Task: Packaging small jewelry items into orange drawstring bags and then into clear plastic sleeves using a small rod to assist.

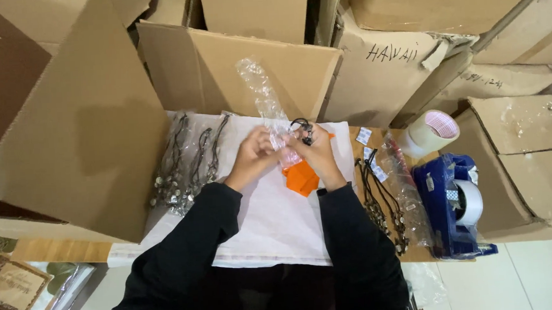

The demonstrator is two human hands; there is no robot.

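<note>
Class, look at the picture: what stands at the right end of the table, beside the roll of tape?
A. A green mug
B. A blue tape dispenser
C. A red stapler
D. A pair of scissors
B: a blue tape dispenser loaded with a roll sits just below the loose roll of tape.

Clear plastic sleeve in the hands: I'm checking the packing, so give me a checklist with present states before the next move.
1. Clear plastic sleeve held by both hands: ok, left hand and right hand meet at its lower end.
2. Black cord piece at the right hand's fingertips: ok.
3. Cord inside the sleeve: cannot tell.
4. Orange piece lies on the white sheet: ok.
5. Corded pieces piled left of the hands: ok.
6. Blue tape dispenser at the right: ok.
</note>
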